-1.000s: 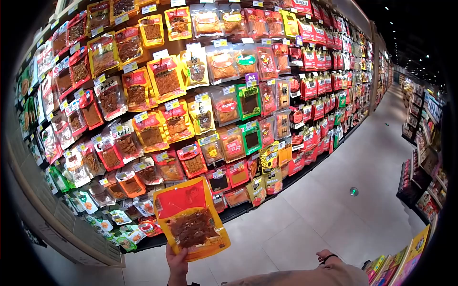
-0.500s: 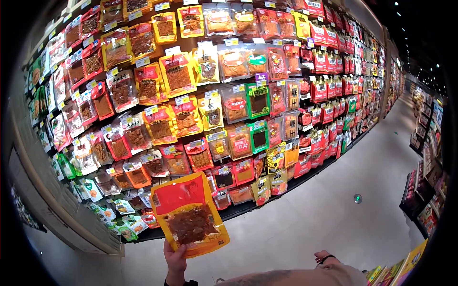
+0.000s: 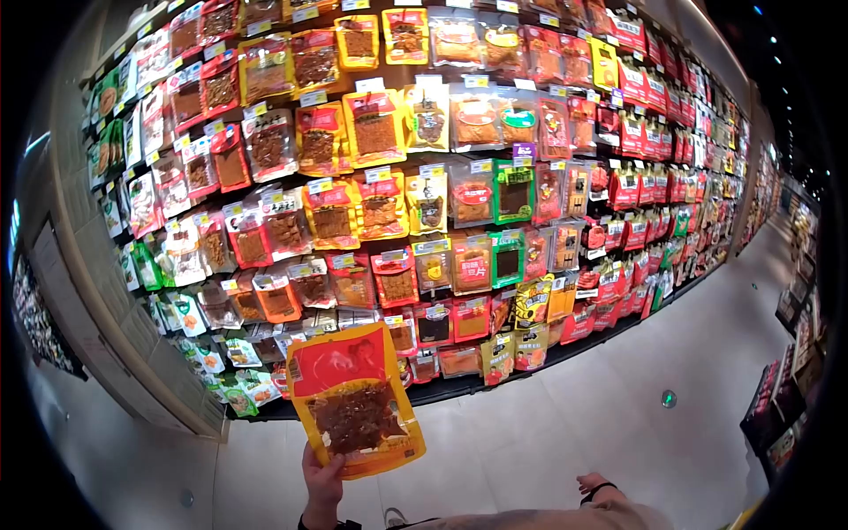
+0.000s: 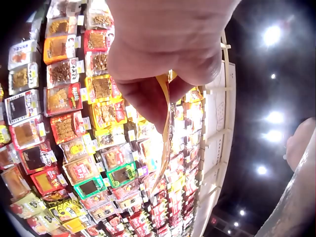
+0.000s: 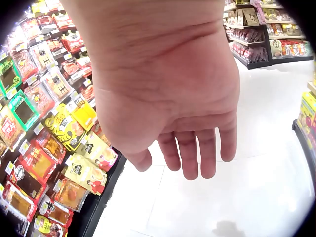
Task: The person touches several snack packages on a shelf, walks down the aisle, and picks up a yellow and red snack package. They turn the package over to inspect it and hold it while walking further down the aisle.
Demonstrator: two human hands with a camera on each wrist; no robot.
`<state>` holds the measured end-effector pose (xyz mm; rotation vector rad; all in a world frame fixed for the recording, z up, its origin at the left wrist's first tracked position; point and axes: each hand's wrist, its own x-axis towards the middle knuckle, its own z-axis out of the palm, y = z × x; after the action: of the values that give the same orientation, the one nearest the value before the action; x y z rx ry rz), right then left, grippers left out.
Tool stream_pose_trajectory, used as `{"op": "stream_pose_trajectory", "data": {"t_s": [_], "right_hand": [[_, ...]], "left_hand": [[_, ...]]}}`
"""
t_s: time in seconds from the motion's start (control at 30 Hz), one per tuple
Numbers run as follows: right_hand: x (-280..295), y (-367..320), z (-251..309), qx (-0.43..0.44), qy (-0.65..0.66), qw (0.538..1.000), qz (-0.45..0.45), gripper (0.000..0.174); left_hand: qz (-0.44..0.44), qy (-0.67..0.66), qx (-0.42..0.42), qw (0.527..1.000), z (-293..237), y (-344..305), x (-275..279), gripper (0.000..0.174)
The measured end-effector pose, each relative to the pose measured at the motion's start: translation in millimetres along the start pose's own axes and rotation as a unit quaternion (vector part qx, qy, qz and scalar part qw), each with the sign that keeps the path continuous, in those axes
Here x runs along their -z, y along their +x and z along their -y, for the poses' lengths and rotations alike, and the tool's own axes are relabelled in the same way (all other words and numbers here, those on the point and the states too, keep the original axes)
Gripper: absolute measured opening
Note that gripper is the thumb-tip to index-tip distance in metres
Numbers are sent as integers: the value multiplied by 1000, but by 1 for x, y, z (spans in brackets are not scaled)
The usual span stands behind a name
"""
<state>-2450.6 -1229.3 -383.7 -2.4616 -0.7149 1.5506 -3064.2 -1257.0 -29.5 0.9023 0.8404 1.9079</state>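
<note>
A yellow and red snack packet (image 3: 353, 402) with a clear window showing dark brown food is held up in front of the shelf wall. My left hand (image 3: 323, 477) pinches its lower left corner, thumb on the printed face. In the left wrist view the packet (image 4: 167, 131) appears edge-on between the thumb and fingers of the left hand (image 4: 163, 54). Low on the right, my right hand (image 3: 594, 484) hangs with a dark band at the wrist. The right wrist view has this hand (image 5: 170, 108) palm-side, fingers loosely extended and holding nothing.
A long wall display of hanging snack packets (image 3: 380, 128) curves from left to far right, with price tags above the rows. Pale floor tiles (image 3: 530, 433) run along its dark base. Another shelf unit (image 3: 782, 397) stands at the right, and a wooden panel (image 3: 132, 327) at the left.
The view has turned left, so the shelves sit further right in frame. The left hand keeps its pinch on the packet, which stays almost in place. The right hand still hangs low.
</note>
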Motion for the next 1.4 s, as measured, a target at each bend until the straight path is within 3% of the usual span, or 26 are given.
{"op": "stream_pose_trajectory", "data": {"t_s": [0.2,0.53,0.7,0.83,0.9,1.0,1.07,1.17,1.23,1.37,1.4], "right_hand": [[-11,3,-9,19,-9,1000,16,44],[-47,-14,4,19,-69,997,21,43],[-93,-27,31,33,-108,994,11,43],[-163,-66,82,46,-164,985,-2,45],[-198,-90,113,115,-255,960,5,49],[-239,-102,144,174,-308,935,15,51],[-255,-115,159,292,-319,901,-32,50],[-257,-149,163,304,-283,909,-27,46],[-248,-149,157,280,-298,912,-21,47],[-212,-107,107,105,-241,965,14,47],[-201,-105,97,94,-241,965,38,48]], "left_hand": [[2,0,17,1000,-16,-17,5,49],[-24,8,-14,1000,-49,-24,65,52],[-63,7,-41,997,-92,-44,124,49],[-88,46,-46,994,-128,-71,208,51],[-139,97,-61,984,-140,-84,251,51],[-175,77,-69,979,-172,-98,271,52],[-194,47,-67,977,-184,-100,281,52],[-172,20,-70,982,-184,-105,294,53],[-183,46,-75,979,-179,-103,299,53],[-196,34,-113,973,-167,-103,286,53],[-190,40,-104,975,-166,-103,284,53]]}}
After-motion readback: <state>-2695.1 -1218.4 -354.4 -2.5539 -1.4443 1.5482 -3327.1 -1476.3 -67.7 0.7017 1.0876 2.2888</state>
